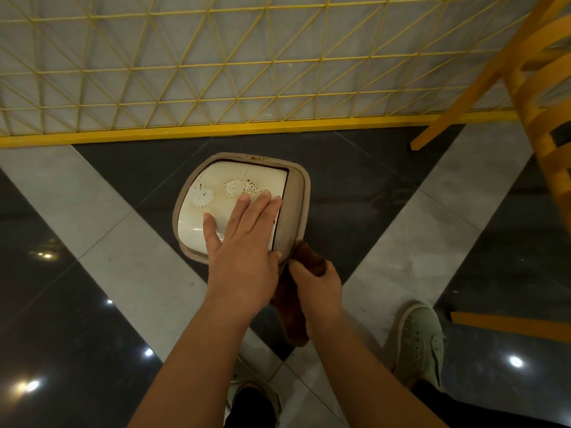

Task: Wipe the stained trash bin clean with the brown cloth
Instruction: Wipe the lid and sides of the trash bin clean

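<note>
**Bin steadied, cloth working low on the near-right side**

The trash bin (241, 208) stands on the tiled floor (102, 208), on a dark tile just in front of the yellow rail (247, 128) at the foot of the mesh wall. The left hand (244, 239) lies flat on the white swing lid (234, 193), fingers straight and together, near the brown dried rings that stain it. The right hand (318, 288) is curled round the brown cloth (309, 261), bunched against the bin's near-right corner below the beige rim; a tail of cloth hangs down beneath the wrist.

To do this step well, I judge the flat hand should keep bearing down so the light bin neither slides nor lets its lid tip inward while the cloth rubs the side. A folded, flat pad of cloth would probably clean better than a bunch, and the lid stains look dried, so they likely need firm repeated passes.

Room is open to the left and near side of the floor. The rail closes off the far side, and yellow chair legs (463, 97) stand to the right, near enough to hinder a wide elbow swing. The person's shoe (420, 341) rests close behind the bin.
</note>
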Motion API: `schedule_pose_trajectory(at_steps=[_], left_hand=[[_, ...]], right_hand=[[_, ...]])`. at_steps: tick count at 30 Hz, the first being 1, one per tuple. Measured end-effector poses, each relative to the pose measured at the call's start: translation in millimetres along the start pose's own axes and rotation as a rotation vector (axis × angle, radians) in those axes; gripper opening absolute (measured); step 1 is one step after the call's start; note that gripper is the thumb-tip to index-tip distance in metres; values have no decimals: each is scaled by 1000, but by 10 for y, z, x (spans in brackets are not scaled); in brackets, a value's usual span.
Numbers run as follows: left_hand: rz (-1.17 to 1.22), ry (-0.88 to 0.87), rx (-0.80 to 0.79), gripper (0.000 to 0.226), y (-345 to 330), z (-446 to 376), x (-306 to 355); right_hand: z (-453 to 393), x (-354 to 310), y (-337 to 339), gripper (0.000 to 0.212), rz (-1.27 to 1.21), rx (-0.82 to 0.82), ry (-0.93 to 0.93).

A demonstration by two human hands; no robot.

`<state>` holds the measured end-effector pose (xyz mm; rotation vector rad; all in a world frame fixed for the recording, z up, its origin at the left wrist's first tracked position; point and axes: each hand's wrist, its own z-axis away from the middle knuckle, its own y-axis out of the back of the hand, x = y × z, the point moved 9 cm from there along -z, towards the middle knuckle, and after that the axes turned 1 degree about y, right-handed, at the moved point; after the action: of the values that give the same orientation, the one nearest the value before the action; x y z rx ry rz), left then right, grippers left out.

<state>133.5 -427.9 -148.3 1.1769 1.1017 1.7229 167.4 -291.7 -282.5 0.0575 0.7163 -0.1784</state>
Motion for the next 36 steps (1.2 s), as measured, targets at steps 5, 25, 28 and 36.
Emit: schedule_pose_trajectory(at_steps=[5,25,28,36], left_hand=[[-18,4,-8,78,-13,-14,-8],[-35,-113,26,71,131,54,-86],[-87,-118,25,68,158,103,-61],[-103,-104,-4,40,95,141,-72]], right_hand=[[65,94,-84,18,-12,-11,1],[-603,-652,-148,13,140,-56,38],[-347,-277,2,11,81,-9,-10],[-113,-141,123,3,-40,65,0]])
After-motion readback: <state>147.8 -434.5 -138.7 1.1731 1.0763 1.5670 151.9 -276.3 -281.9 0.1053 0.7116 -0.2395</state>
